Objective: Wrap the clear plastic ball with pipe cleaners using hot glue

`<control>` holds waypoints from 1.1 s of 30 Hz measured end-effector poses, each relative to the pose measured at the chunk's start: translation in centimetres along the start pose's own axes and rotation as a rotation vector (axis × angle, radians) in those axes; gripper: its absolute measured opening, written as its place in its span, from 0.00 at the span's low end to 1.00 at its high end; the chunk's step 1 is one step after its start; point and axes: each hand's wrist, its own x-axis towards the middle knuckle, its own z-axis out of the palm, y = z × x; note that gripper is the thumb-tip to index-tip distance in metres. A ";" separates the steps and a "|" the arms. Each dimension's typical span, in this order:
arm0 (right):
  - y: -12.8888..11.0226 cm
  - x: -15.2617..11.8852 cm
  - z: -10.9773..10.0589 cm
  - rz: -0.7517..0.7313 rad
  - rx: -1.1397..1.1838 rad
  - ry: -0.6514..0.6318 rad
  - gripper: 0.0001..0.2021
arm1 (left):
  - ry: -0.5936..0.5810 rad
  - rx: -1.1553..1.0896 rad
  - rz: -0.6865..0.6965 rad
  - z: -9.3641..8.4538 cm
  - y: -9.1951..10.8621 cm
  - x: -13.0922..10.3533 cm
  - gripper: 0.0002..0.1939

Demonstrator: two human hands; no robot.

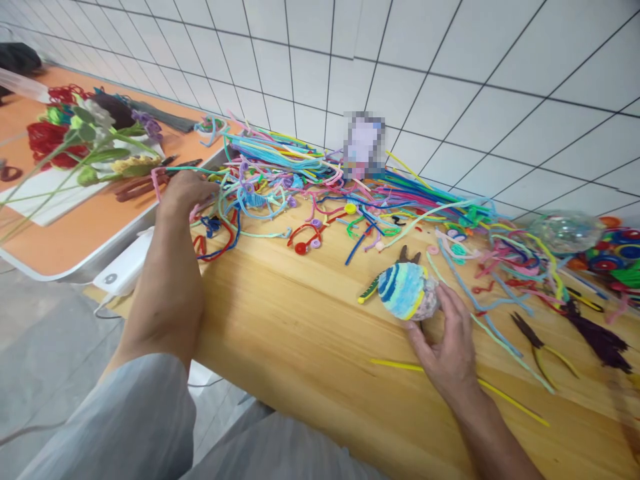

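My right hand (453, 340) grips a round ball (403, 291) wound with blue, turquoise and yellow pipe cleaners; its side nearest the palm is pinkish grey. Behind the ball, partly covered by it, lie pliers with a green-and-yellow handle (369, 291). A yellow pipe cleaner (515, 403) runs under my right wrist. My left hand (186, 192) reaches to the left end of a heap of loose pipe cleaners (280, 153). Its fingers are mostly hidden, so I cannot make out whether they hold anything. Below it lie red and blue bent pipe cleaners (235, 233).
A blurred-out phone-like object (363, 143) leans on the tiled wall. Open pliers (537, 343) and a dark purple tassel (597, 337) lie at the right, before a clear ball (567, 231). Left, an orange table (120, 223) bears handmade flowers (95, 133). A white box (125, 263) sits at the edge.
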 end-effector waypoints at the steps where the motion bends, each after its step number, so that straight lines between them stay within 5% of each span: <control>1: 0.0 0.0 0.0 -0.002 -0.001 0.000 0.41 | -0.001 0.043 -0.029 -0.3 0.3 0.0 0.26; 6: -0.1 0.0 0.0 0.007 0.001 -0.004 0.41 | -0.118 0.197 -0.047 -0.5 1.5 0.1 0.14; 11: -0.1 0.1 0.0 0.001 0.007 -0.010 0.41 | -0.275 0.274 -0.024 0.9 0.4 0.5 0.20; 17: -0.1 0.1 0.0 0.001 0.010 -0.007 0.41 | -0.332 0.301 -0.022 1.2 0.2 0.3 0.29; 26: -0.1 0.1 0.0 0.009 0.005 -0.011 0.41 | 0.048 0.109 -0.020 -1.7 4.0 -2.1 0.22; 33: -0.1 0.1 0.1 -0.001 0.009 0.002 0.41 | 0.130 -0.337 -0.023 -0.4 4.9 -2.5 0.22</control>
